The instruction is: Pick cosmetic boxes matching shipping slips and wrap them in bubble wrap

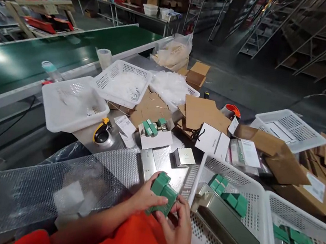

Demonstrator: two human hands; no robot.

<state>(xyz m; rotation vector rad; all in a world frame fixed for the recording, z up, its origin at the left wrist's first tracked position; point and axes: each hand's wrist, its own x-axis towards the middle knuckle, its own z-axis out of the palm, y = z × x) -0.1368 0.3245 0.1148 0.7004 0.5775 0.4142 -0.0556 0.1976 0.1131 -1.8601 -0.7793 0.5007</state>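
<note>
Close to my body, my left hand [146, 197] grips a bundle of small green boxes [164, 192], its thumb across their front. My right hand [178, 219] touches the lower right side of the same boxes, fingers bent around that edge. Just beyond them, a silvery box [184, 157] and a flat metallic box [147, 164] lie on the table. Further back, an open white carton [156, 139] has more green boxes in and on it. At the right, a white basket [232, 170] holds green boxes and long dark metallic boxes.
Bubble wrap [31, 188] spreads across the left front. A tape dispenser [102, 133], white bins [70, 119] and flattened cardboard [203, 114] lie further back. Another basket [306, 210] stands at the far right. A green conveyor belt [78, 49] runs behind on the left.
</note>
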